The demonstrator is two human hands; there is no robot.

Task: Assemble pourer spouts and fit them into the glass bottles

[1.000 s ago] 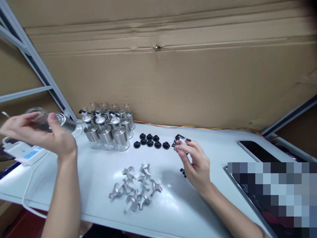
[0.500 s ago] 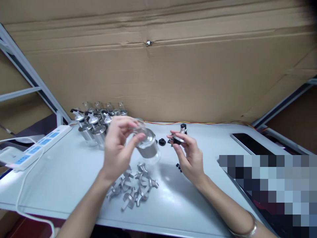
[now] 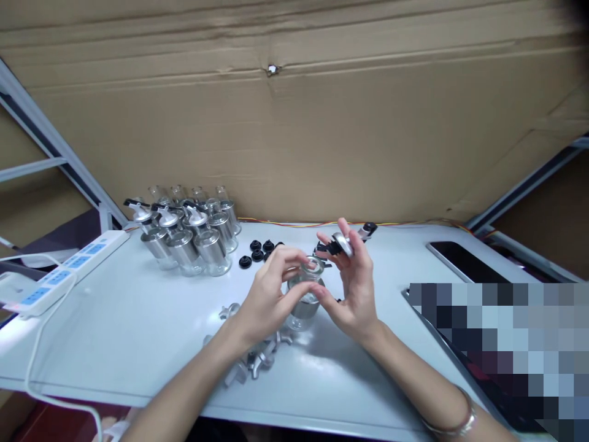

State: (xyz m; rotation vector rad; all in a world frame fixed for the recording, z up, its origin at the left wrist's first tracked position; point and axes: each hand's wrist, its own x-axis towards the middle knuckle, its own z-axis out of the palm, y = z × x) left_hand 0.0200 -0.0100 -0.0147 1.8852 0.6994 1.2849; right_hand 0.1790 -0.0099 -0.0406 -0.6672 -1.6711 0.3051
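My left hand (image 3: 271, 291) is closed around the neck of a glass bottle (image 3: 304, 310) with a metal band, which is upright over the table in front of me. In my right hand (image 3: 352, 285) a silver pourer top (image 3: 343, 244) with black parts is held tilted between the fingers, just right of the bottle's mouth. My right thumb reaches to the bottle's neck. Below my left wrist lie several loose silver spout pieces (image 3: 264, 358), partly hidden by the arm. Black round stoppers (image 3: 256, 255) sit behind my left hand.
Several banded glass bottles (image 3: 212, 248) stand at the back left, some with pourer tops. A white power strip (image 3: 69, 273) and its cable lie at the left edge. At the right is a phone (image 3: 464, 264), with a blurred-out device nearer. Cardboard (image 3: 322, 135) walls the back.
The bottle has moved right and down and now stands more upright. My right hand has turned, tilting the pourer top, and both hands have come together.
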